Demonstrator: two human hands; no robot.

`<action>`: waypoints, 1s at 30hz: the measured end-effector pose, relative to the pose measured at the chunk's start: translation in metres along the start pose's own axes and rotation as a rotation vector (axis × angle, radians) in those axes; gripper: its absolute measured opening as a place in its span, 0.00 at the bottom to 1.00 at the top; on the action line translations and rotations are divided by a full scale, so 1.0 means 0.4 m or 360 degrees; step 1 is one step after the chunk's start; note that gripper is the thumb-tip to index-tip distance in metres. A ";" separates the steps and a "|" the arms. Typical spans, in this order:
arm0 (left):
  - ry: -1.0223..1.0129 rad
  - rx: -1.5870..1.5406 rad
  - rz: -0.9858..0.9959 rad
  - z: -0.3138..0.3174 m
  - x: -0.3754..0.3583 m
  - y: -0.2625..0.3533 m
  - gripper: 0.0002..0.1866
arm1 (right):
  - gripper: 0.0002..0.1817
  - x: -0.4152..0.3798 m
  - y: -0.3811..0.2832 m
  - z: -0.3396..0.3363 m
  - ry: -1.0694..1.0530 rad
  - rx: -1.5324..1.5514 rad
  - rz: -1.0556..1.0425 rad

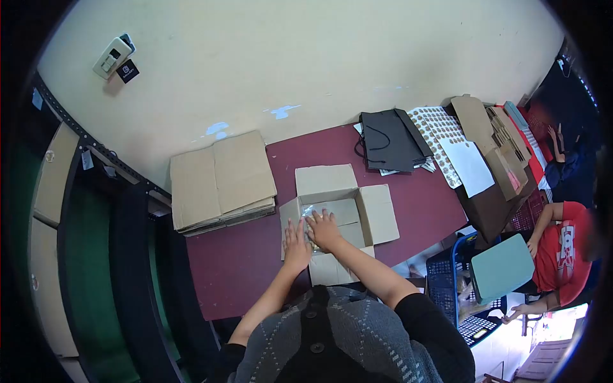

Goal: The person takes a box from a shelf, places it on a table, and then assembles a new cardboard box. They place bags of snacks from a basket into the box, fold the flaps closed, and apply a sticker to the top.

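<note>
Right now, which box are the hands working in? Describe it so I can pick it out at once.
On the dark red table, look right of the stack of flattened cardboard. The open cardboard box lies there, flaps spread outward. Unlike the flat stack, it is open, with the left hand and right hand pressing inside.

A dark red table (pixel 255 255) carries an open cardboard box (pixel 377 214). Left of the box lies a stack of flattened cardboard (pixel 220 179); right of it, a black bag (pixel 389 140), sticker sheets (pixel 440 131) and more cardboard pieces (pixel 498 147).
</note>
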State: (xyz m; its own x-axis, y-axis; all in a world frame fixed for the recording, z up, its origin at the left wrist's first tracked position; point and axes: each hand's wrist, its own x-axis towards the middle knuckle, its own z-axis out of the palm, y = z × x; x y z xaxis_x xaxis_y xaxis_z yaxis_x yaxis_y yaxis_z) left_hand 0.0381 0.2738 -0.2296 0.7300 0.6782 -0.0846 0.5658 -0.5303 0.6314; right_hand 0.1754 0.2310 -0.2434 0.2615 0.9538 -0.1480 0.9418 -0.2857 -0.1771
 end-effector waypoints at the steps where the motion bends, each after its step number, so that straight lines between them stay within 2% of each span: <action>1: 0.0004 -0.0019 0.0012 0.002 0.000 0.000 0.40 | 0.30 0.001 -0.004 -0.014 -0.0053 -0.0112 0.0028; 6: 0.0042 -0.0098 0.0064 -0.008 0.003 0.000 0.39 | 0.30 0.016 -0.016 -0.013 -0.0069 -0.0226 0.0053; 8: 0.0005 -0.0081 0.0012 -0.023 -0.001 0.015 0.40 | 0.27 0.010 -0.010 -0.014 0.0177 -0.0147 -0.0095; 9: 0.0000 -0.0083 0.0009 -0.019 -0.002 0.011 0.40 | 0.27 0.006 -0.008 -0.017 0.0171 -0.0145 -0.0093; 11: 0.0056 -0.0111 0.0023 -0.012 -0.004 0.002 0.40 | 0.25 -0.003 0.002 -0.025 0.0501 0.0530 -0.0126; 12: 0.0051 -0.0113 0.0020 -0.019 -0.002 0.000 0.40 | 0.25 -0.009 0.009 -0.038 0.0496 0.0531 -0.0123; 14: 0.0015 -0.0091 0.0020 -0.047 0.018 0.005 0.40 | 0.27 -0.033 0.029 -0.086 0.0628 0.0844 -0.0055; 15: -0.0069 -0.0027 -0.0134 -0.057 0.028 0.014 0.40 | 0.28 -0.054 0.037 -0.108 0.0782 0.0819 -0.0070; 16: -0.0081 -0.0035 -0.0119 -0.059 0.029 0.005 0.40 | 0.28 -0.079 0.034 -0.136 0.0786 0.0809 -0.0052; 19: 0.0035 0.0026 -0.0201 -0.054 0.033 -0.015 0.42 | 0.27 -0.147 0.057 -0.173 0.0999 0.1043 0.0135; 21: 0.0056 0.0059 -0.0242 -0.043 0.043 -0.006 0.42 | 0.27 -0.200 0.101 -0.190 0.1082 0.1015 0.0227; 24: 0.0054 0.0060 -0.0138 -0.017 0.045 0.009 0.42 | 0.27 -0.284 0.165 -0.201 0.1226 0.0966 0.0406; 26: -0.0091 0.0065 -0.0119 -0.010 0.047 0.038 0.40 | 0.25 -0.340 0.207 -0.196 0.1311 0.0952 0.0510; 28: -0.0137 0.0043 -0.0227 0.013 0.052 0.056 0.39 | 0.24 -0.397 0.261 -0.181 0.1353 0.0953 0.0667; 30: -0.0126 0.0047 -0.0165 0.056 0.058 0.038 0.38 | 0.25 -0.443 0.311 -0.151 0.1367 0.0918 0.0809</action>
State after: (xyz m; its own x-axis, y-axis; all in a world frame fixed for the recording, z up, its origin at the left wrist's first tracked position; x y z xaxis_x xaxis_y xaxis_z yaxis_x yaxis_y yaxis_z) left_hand 0.0723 0.2702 -0.2391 0.6941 0.6887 -0.2096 0.6502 -0.4748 0.5931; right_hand 0.2591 0.0319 -0.1804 0.8494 0.4016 0.3423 0.5076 -0.4443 -0.7382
